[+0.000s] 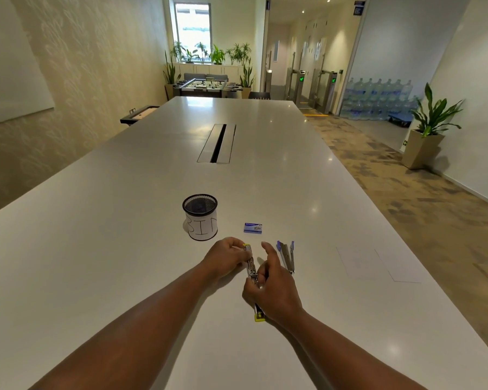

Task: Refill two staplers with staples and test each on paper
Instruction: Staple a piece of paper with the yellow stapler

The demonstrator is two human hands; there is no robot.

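A yellow stapler (251,266) lies swung open flat on the white table (152,192), its metal channel pointing away from me and its yellow end (259,316) near my wrist. My left hand (226,257) pinches the far end of the channel. My right hand (271,288) curls round the stapler's middle, index finger raised. A purple stapler (286,256) lies opened in a V just right of my hands. A small blue staple box (252,228) sits beyond them. Two white paper sheets (378,263) lie to the right.
A black mesh cup (200,216) wrapped in paper marked BIN stands just left of the staple box. A cable slot (217,143) is set in the table's middle. The table's right edge drops to carpet, with a potted plant (428,128) beyond.
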